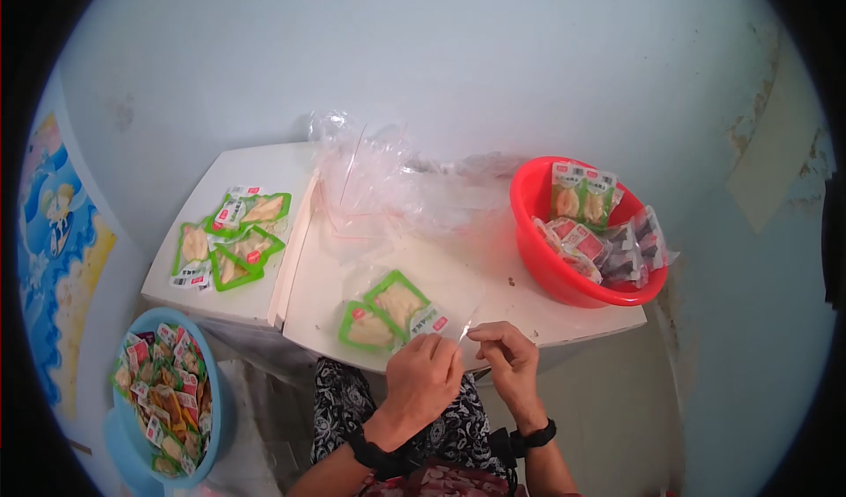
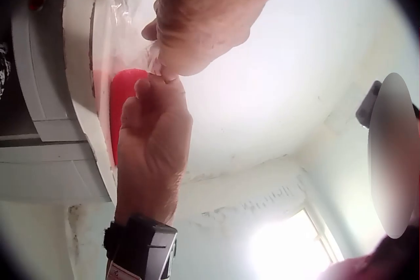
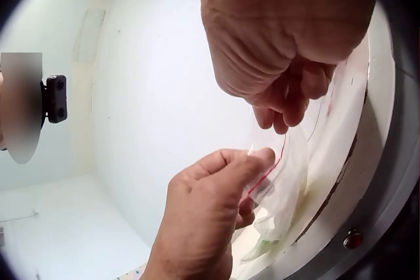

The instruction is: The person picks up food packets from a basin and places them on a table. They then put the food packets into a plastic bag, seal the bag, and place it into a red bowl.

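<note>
My left hand (image 1: 425, 378) pinches the mouth of a clear zip bag (image 3: 289, 188) near its red seal line. The fingers of my right hand (image 1: 511, 360) are curled at the bag's other end, where a shiny edge of plastic shows between the two hands. Inside the bag lie green-edged food packets (image 1: 397, 305) with pale contents, close to the table's front edge. From the left wrist, both hands' fingertips meet around the plastic, and my right hand (image 2: 154, 129) partly covers what it holds.
More green-edged packets (image 1: 192, 243) lie at the left of the white table (image 1: 414, 263). Loose clear bags (image 1: 370, 175) are heaped at the back. A red basin (image 1: 546, 272) of packets stands at right; a blue basin (image 1: 217, 391) full of small packets sits lower left.
</note>
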Demonstrator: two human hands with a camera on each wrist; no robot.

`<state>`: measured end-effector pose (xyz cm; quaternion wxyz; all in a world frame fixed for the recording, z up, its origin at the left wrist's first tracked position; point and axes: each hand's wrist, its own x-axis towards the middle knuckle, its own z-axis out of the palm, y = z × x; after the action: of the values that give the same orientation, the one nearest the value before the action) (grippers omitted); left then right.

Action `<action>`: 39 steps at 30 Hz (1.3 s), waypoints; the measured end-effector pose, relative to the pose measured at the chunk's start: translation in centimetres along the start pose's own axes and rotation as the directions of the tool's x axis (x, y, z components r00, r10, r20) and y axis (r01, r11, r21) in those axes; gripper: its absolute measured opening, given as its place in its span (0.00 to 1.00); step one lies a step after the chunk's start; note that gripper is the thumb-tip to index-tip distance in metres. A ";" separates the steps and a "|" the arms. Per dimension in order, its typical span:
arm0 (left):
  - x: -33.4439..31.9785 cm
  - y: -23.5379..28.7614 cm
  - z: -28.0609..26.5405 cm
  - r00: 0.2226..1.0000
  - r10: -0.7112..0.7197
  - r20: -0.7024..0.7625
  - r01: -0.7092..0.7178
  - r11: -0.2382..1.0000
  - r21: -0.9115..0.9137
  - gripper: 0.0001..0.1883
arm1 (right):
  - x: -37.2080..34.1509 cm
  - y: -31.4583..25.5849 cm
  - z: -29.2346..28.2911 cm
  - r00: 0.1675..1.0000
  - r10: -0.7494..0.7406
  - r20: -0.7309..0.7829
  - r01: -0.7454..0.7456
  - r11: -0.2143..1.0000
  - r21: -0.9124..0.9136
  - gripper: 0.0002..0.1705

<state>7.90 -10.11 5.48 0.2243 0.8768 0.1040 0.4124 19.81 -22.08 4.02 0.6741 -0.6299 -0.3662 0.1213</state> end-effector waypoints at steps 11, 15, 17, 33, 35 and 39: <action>1.0 1.3 1.3 0.994 0.090 -0.064 -0.098 0.986 -0.137 0.06 | 2.7 0.6 0.4 0.985 -0.017 0.170 0.096 0.878 -0.469 0.21; 0.9 0.7 0.1 0.994 0.083 -0.071 -0.097 0.969 -0.229 0.11 | 3.8 0.8 1.3 0.967 -0.154 0.205 0.249 0.752 -0.610 0.26; 0.7 -0.7 -1.6 0.987 0.080 -0.136 -0.095 0.990 -0.102 0.13 | 4.1 0.8 1.7 0.982 -0.090 0.165 0.182 0.685 -0.705 0.29; -1.2 -9.0 -6.3 0.922 -0.355 0.158 0.382 0.899 -0.213 0.45 | 6.4 2.2 4.9 0.970 0.175 0.168 -0.125 0.954 -0.274 0.21; -1.2 -10.0 -6.2 0.931 -0.321 0.175 0.357 0.903 -0.240 0.46 | 6.9 2.8 4.9 0.973 0.158 0.170 -0.111 0.960 -0.258 0.19; -0.4 -10.8 -7.0 0.917 -0.292 0.272 0.358 0.903 -0.237 0.47 | 7.8 4.1 5.4 0.988 0.093 0.126 -0.065 0.975 -0.212 0.16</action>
<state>2.31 1.34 3.99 0.4231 0.8478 0.1630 0.2750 23.01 -12.40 2.48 0.5733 -0.7010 -0.3960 0.1517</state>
